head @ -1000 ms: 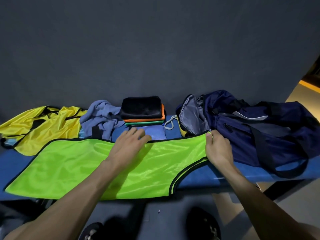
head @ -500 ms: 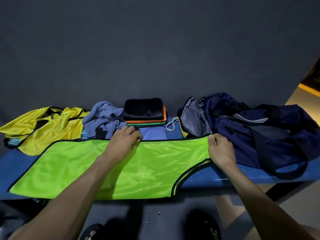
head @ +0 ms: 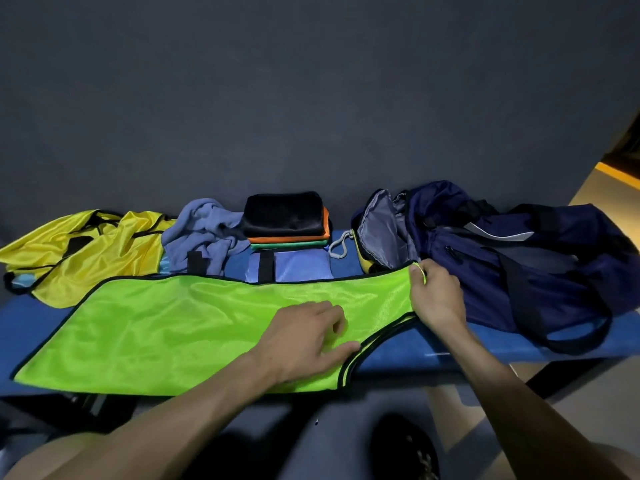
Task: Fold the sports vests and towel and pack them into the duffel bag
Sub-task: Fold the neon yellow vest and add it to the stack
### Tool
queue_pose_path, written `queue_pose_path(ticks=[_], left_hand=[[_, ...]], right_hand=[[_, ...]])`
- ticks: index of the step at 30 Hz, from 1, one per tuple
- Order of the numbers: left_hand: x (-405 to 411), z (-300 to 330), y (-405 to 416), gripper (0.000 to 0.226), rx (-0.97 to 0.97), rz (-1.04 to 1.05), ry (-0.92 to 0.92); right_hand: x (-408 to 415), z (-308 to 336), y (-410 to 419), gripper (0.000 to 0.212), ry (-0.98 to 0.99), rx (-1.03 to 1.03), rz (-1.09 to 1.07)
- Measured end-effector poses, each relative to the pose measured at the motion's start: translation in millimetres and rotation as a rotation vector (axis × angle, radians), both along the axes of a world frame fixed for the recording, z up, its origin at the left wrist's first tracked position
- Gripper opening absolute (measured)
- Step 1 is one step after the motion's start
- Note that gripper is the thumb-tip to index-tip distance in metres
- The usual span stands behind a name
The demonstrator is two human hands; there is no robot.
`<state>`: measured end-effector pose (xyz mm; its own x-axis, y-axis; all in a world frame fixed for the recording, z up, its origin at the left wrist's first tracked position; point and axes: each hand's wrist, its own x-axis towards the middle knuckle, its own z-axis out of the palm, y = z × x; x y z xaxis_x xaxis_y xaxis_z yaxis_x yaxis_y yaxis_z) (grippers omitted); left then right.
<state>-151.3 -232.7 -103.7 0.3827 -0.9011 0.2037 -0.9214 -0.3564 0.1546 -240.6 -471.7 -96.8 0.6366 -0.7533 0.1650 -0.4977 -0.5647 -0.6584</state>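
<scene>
Right hand [head: 437, 295], centre right of frame: pinching the upper right corner of the lime vest [head: 194, 327]. Left hand [head: 306, 337], lower centre: fingers loosely spread, pressing flat near the armhole edge. Vest lying flat across the lower left on the blue bench [head: 433, 348], long axis left to right, extending leftward from both hands; glossy mesh, black trim. Duffel bag [head: 512, 271] gaping just beyond the right hand.
</scene>
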Motion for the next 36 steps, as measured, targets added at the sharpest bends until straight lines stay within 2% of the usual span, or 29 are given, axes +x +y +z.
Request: queue_pose_path(ticks=[4, 8, 17, 19, 22, 24, 27, 29, 33, 36], left_hand=[[-38.2, -1.8, -7.2, 0.054, 0.145, 0.121, 0.003], [-45.9, -6.5, -10.5, 0.039, 0.156, 0.163, 0.024], [-39.3, -3.4, 1.7, 0.033, 0.218, 0.14, 0.145], [-33.8, -2.0, 5.3, 0.031, 0.188, 0.097, 0.201], [-19.6, -1.1, 9.4, 0.032, -0.002, 0.106, 0.271], [-8.1, -5.8, 12.0, 0.033, -0.063, 0.11, 0.142], [3.8, -18.5, 14.9, 0.051, 0.105, 0.149, -0.046], [6.1, -23.3, 13.7, 0.057, 0.141, 0.1, -0.066], [14.9, -30.9, 12.4, 0.066, 0.197, 0.029, 0.012], [23.8, -32.1, 18.2, 0.06, 0.095, -0.018, 0.006]], right_hand=[[2.2, 2.0, 1.1, 0.03, 0.005, 0.008, -0.002], [3.9, 3.9, 2.1, 0.03, 0.006, -0.001, 0.001], [5.6, 4.7, 3.0, 0.03, 0.016, -0.004, -0.007], [4.6, 5.2, 2.8, 0.03, 0.021, -0.014, -0.007], [1.5, 6.4, 1.0, 0.032, 0.037, -0.02, -0.009], [-1.0, 5.3, -0.4, 0.032, 0.043, -0.024, -0.013], [-5.3, 6.1, -5.9, 0.033, 0.054, -0.024, -0.028], [-9.7, 11.4, -16.2, 0.032, 0.045, -0.022, -0.058], [-18.6, 22.7, -38.2, 0.032, 0.022, -0.012, -0.15], [-17.9, 26.5, -39.4, 0.033, 0.004, -0.007, -0.168]])
